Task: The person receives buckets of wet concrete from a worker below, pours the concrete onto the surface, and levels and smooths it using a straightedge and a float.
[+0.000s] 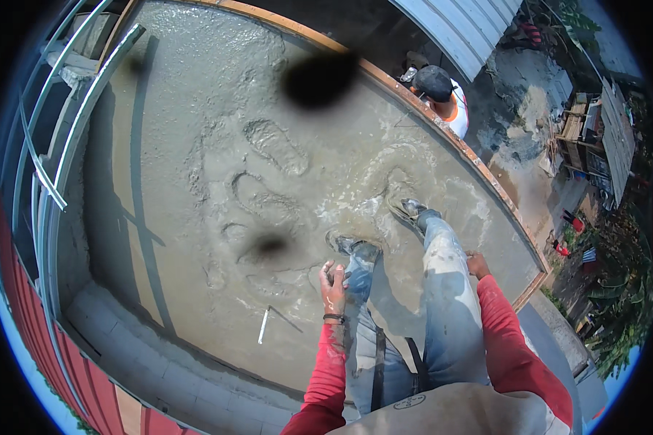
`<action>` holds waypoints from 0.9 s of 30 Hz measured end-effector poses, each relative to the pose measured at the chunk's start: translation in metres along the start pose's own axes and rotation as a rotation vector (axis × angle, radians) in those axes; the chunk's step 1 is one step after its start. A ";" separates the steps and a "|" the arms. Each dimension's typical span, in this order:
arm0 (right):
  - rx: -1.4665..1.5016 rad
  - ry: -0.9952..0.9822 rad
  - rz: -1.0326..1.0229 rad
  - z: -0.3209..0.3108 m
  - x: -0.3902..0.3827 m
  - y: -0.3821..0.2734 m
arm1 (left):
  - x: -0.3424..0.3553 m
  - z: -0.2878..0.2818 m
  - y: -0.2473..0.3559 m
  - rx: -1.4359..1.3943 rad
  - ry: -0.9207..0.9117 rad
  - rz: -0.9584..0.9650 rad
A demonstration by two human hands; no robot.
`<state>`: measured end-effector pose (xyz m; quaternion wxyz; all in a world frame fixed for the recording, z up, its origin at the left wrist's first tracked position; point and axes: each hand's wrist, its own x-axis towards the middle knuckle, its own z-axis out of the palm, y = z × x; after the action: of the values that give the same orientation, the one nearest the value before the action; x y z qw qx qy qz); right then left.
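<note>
My left hand [334, 287] hangs in front of my left thigh, smeared with grey mud, its fingers loosely bent and apart with nothing in them. A dark band circles that wrist. Beside my right knee is my right hand [477, 264]; its fingers are mostly turned from view, and nothing shows in it. Below both hands lies wet grey concrete [196, 167], marked with several footprints. My boots [411, 211] are sunk in it, and my jeans [453, 312] are splashed with it.
A thin white pipe [263, 326] sticks up from the concrete. Wooden formwork [442, 123] borders the far and right edges, with a person in a dark cap [434, 84] below, beyond it. Block walls [159, 366] and metal bars [40, 239] stand left.
</note>
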<state>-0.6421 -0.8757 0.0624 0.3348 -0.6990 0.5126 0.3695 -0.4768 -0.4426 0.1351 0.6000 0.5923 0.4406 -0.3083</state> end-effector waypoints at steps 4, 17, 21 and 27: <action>-0.248 0.087 -0.280 -0.016 0.024 -0.019 | 0.006 -0.006 0.002 -0.058 0.046 0.029; -0.036 0.228 -0.571 0.002 0.194 -0.256 | 0.083 0.080 -0.008 0.432 -0.147 0.243; -0.019 0.232 -0.806 0.013 0.212 -0.338 | 0.127 0.074 0.017 0.850 -0.107 0.555; 0.498 0.315 -0.746 -0.029 0.265 -0.322 | 0.144 0.100 0.083 0.923 -0.406 0.449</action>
<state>-0.2737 -0.9441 -0.1221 0.5203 -0.7813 0.3442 -0.0206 -0.3254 -0.5096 0.0339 0.4018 0.8019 -0.0021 -0.4422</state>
